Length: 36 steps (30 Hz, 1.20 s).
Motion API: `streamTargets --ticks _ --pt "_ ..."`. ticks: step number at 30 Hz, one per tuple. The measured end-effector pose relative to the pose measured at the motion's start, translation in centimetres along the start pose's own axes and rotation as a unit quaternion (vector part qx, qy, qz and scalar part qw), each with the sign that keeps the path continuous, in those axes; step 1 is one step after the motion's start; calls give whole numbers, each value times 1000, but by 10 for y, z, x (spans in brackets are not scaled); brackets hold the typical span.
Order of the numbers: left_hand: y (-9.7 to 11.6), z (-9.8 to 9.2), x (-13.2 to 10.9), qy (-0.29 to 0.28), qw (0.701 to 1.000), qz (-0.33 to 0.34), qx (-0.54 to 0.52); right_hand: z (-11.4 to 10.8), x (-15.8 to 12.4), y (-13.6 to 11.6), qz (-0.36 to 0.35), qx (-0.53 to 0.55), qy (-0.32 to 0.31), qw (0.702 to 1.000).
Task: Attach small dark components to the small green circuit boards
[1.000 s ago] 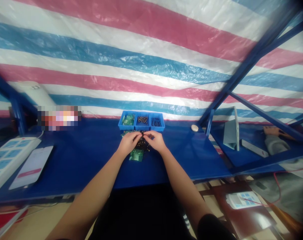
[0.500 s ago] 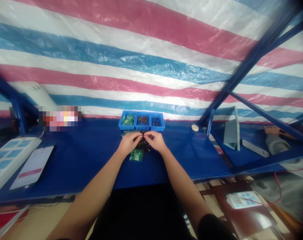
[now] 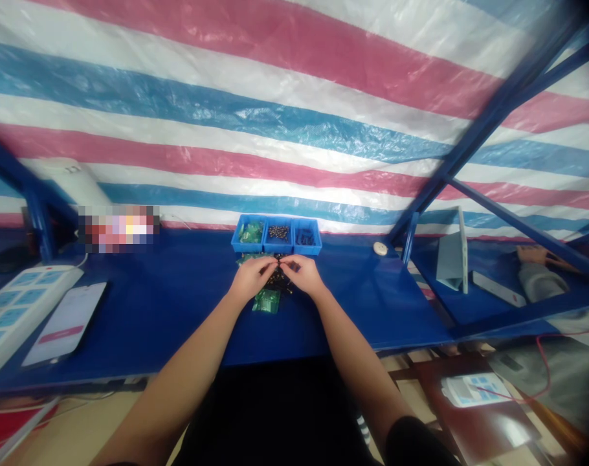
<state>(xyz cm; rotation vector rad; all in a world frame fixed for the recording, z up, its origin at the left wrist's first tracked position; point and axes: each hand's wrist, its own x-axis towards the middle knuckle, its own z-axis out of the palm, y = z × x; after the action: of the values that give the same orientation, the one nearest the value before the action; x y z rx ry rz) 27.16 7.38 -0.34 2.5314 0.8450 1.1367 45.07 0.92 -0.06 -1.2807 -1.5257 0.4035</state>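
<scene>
Head view: L hand point(image 3: 250, 279) & R hand point(image 3: 303, 273) meet above the blue table point(image 3: 178, 310), thumbs & fingertips pinched closed on a small dark part point(image 3: 277, 258) btwn them; too tiny to tell its exact shape. Just below the fingers, a loose pile point(image 3: 277, 279) of dark & gold-coloured pcs lies on the tabletop, w/ a shiny green item point(image 3: 266, 301) at its near edge. Beyond the hands, near the striped sheet point(image 3: 294, 171), sits a blue 3-compartment bin point(image 3: 277, 248): green pcs in L, dark/gold pcs in mid, dark blue pcs in R. Phone point(image 3: 66, 323) & power strip point(image 3: 22, 304) lie well off to L. Small round white item point(image 3: 380, 248) to R; further R, a co-worker's hand point(image 3: 534, 255), sleeve grey.
</scene>
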Motion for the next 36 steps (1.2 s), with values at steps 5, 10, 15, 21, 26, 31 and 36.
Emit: streamTargets --ticks 5,10,15,21,26,31,36 --pt "0 0 0 -3 1000 -10 9 0 0 1 -1 -1 3 1000" --pt "-1 1 -1 8 1000 -5 24 0 0 2 -11 2 8 1000" --pt "-3 2 -2 9 1000 4 25 0 0 1 -3 -8 12 1000" --pt "-4 2 -3 10 999 -3 35 1 0 2 8 3 -1 1000" --pt "-2 1 -2 -4 1000 -4 29 0 0 0 7 -5 2 1000" --pt "-2 1 -2 -8 1000 -3 20 1 0 0 8 0 1 1000" --pt "-1 0 -2 -17 1000 -5 22 0 0 0 3 1 3 1000"
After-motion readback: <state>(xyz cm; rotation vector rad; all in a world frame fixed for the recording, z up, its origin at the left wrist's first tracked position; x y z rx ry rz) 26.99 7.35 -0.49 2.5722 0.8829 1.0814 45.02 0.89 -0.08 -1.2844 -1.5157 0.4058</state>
